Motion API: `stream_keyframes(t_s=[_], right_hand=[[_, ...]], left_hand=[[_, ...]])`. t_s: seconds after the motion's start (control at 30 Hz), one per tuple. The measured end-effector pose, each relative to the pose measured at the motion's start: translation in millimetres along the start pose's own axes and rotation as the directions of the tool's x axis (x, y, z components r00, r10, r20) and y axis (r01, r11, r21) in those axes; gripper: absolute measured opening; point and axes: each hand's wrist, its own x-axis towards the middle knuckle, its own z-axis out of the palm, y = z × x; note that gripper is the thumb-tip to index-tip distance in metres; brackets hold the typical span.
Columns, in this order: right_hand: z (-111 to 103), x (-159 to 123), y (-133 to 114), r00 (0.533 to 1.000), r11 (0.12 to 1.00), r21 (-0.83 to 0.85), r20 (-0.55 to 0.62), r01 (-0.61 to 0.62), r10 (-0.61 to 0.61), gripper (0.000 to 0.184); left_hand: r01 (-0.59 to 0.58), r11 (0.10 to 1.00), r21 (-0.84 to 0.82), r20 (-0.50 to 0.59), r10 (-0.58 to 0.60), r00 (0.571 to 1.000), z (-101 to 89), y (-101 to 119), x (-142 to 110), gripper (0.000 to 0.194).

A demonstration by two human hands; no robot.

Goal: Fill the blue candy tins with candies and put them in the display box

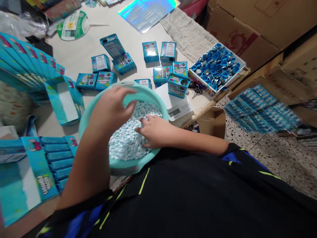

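We find pale-blue candies (126,138) in a mint-green plastic basin (99,109), blue-and-silver tin lids (215,66) in a white tray (198,79), and speckled terrazzo flooring (279,165) nearby.

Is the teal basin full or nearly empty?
Mostly full: pale blue candies fill the teal basin up around the right hand.

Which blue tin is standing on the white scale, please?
The blue tin at the back of the white digital scale: it alone sits on the scale; the others rest on the table.
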Motion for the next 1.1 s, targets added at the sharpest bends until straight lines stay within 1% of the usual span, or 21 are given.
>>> stream_keyframes(t_s=[0.03, 0.07, 0.1, 0.13, 0.17, 0.23, 0.3, 0.33, 0.4, 0.47, 0.5, 0.57, 0.6, 0.63, 0.67, 0.73, 0.83, 0.93, 1.0, 1.03, 1.1], right_hand=[[-1, 3, -2, 0.998, 0.999, -0.018, 0.059, -0.029, 0.030, 0.067], [-2, 7, -4, 0.992, 0.998, -0.035, 0.117, -0.046, 0.050, 0.073], [-3, 11, -6, 0.985, 0.998, -0.048, 0.165, -0.046, 0.053, 0.077], [-4, 15, -8, 0.979, 0.998, -0.055, 0.199, -0.033, 0.044, 0.080], [-6, 18, -10, 0.975, 0.998, -0.055, 0.222, -0.017, 0.029, 0.083], [-10, 22, -12, 0.964, 0.999, -0.046, 0.265, 0.007, 0.005, 0.081], [-14, 21, -14, 0.955, 0.999, -0.030, 0.298, 0.023, -0.013, 0.074], [-16, 20, -15, 0.952, 0.999, -0.022, 0.304, 0.032, -0.024, 0.071], [-17, 18, -15, 0.950, 0.998, -0.010, 0.307, 0.060, -0.054, 0.065], [-16, 18, -15, 0.952, 0.996, -0.003, 0.294, 0.088, -0.083, 0.059], [-15, 19, -14, 0.952, 0.995, -0.001, 0.291, 0.099, -0.094, 0.057], [-10, 21, -13, 0.953, 0.994, 0.006, 0.284, 0.111, -0.108, 0.054], [-8, 23, -13, 0.954, 0.993, 0.017, 0.277, 0.117, -0.117, 0.052], [-6, 24, -12, 0.956, 0.992, 0.032, 0.265, 0.125, -0.128, 0.049], [-5, 25, -12, 0.958, 0.990, 0.047, 0.251, 0.130, -0.138, 0.045], [-3, 26, -11, 0.969, 0.989, 0.077, 0.206, 0.127, -0.140, 0.036], [-4, 24, -9, 0.982, 0.989, 0.119, 0.160, 0.086, -0.105, 0.029], [-7, 19, -7, 0.990, 0.983, 0.176, 0.119, 0.058, -0.079, 0.032], [-8, 17, -4, 0.997, 0.951, 0.310, 0.066, 0.008, -0.030, 0.031], [-8, 16, -3, 0.999, 0.911, 0.411, 0.029, -0.023, 0.012, 0.029], [-7, 17, 0, 0.991, 0.762, 0.643, -0.036, -0.076, 0.129, 0.029]], left_hand=[[-0.061, 0.998, -0.028, -0.035, 0.060, 0.998, 3.5, 9, 23, 0.048], [-0.104, 0.994, -0.033, -0.045, 0.102, 0.994, 10.5, 18, 46, 0.067], [-0.139, 0.990, -0.025, -0.029, 0.138, 0.990, 20.5, 26, 68, 0.089], [-0.170, 0.985, -0.033, 0.012, 0.171, 0.985, 32.9, 34, 89, 0.102], [-0.203, 0.977, -0.068, 0.066, 0.207, 0.976, 46.5, 40, 107, 0.101], [-0.231, 0.962, -0.146, 0.169, 0.254, 0.952, 71.3, 48, 134, 0.084], [-0.206, 0.962, -0.179, 0.171, 0.237, 0.957, 83.5, 48, 145, 0.066], [-0.195, 0.962, -0.191, 0.125, 0.221, 0.967, 82.4, 45, 145, 0.060], [-0.194, 0.959, -0.206, -0.046, 0.189, 0.981, 64.9, 36, 131, 0.054], [-0.201, 0.961, -0.192, -0.255, 0.150, 0.955, 33.3, 22, 102, 0.051], [-0.183, 0.969, -0.164, -0.327, 0.122, 0.937, 16.4, 15, 82, 0.051], [-0.138, 0.982, -0.127, -0.447, 0.067, 0.892, -10.6, 3, 36, 0.054], [-0.115, 0.983, -0.142, -0.527, 0.023, 0.849, -18.0, -2, 13, 0.058], [-0.078, 0.981, -0.179, -0.640, -0.056, 0.767, -20.8, -5, -10, 0.062], [0.003, 0.975, -0.223, -0.608, -0.141, 0.781, -19.2, -7, -32, 0.061], [0.167, 0.949, -0.266, -0.567, -0.294, 0.770, -7.0, -11, -69, 0.060], [0.308, 0.900, -0.307, -0.481, -0.426, 0.766, 15.3, -17, -104, 0.057], [0.387, 0.830, -0.403, -0.354, -0.531, 0.770, 25.2, -24, -114, 0.057], [0.404, 0.800, -0.443, -0.287, -0.554, 0.782, 25.8, -26, -113, 0.057], [0.393, 0.805, -0.445, -0.258, -0.535, 0.804, 25.5, -26, -111, 0.056], [0.325, 0.838, -0.438, -0.230, -0.454, 0.861, 25.2, -25, -108, 0.051]])
